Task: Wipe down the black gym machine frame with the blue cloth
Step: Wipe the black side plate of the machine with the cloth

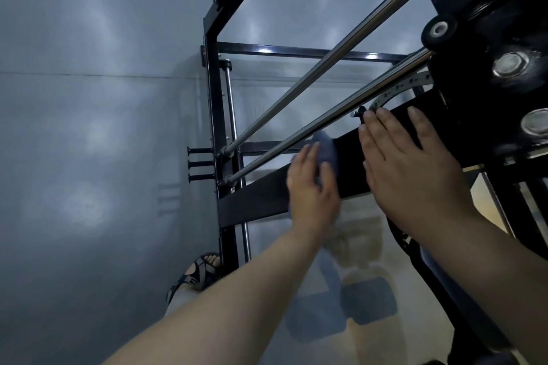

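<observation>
Evidently mid-wipe: left hand (313,190) grips the bunched cloth (326,147), pressing it on the frame's (212,104) slanted flat bar (255,201). Right hand (415,170) lies spread flat on the same bar, just beside. Likely most of the frame remains; cleaned areas can't be told.

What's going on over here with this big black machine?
A person is wiping a black gym machine frame. Their left hand holds a blue cloth against the frame's flat crossbar, just below two slanted chrome rods. Their right hand rests flat on the same crossbar, further along, fingers straight and holding nothing.
</observation>
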Demonstrator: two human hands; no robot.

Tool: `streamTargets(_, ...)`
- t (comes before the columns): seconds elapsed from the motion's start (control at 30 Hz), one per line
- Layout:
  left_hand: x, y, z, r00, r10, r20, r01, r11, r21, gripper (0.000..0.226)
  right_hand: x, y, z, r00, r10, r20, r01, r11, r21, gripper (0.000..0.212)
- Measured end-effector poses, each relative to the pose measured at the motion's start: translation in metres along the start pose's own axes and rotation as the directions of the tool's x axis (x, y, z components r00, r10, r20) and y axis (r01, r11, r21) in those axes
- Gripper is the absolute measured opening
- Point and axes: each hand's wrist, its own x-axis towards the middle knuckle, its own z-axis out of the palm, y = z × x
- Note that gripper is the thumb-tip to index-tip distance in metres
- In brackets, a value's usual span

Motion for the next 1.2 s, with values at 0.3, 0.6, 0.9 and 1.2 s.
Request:
streamTargets(0.3,0.056,-0.087,-0.019,0.884,-0.464,-0.052,0.455,0.881,-0.130,0.046,0.004,-0.002,0.013,0.985,0.114,-0.133,-0.083,0.972,0.220,0.054)
streamTargets(0.6,-0.009,-0.008,-0.004,0.995,0.086,0.060,-0.081,0.993,-0.080,0.053,0.001,-0.003,0.005,1.000,0.008,0.019,-0.006,0.997,-0.076,0.064)
streamTargets(0.9,0.010,0.012,0.002,0.837,-0.545,-0.056,0.534,0.834,-0.136,0.052,0.000,0.008,-0.030,0.982,-0.137,0.129,0.153,0.981,-0.121,0.062)
streamTargets(1.2,-0.038,0.129,0.023,0.971,0.132,0.197,-0.097,0.979,-0.180,0.049,-0.022,0.068,-0.081,0.996,0.024,0.090,-0.015,0.995,-0.103,0.061)
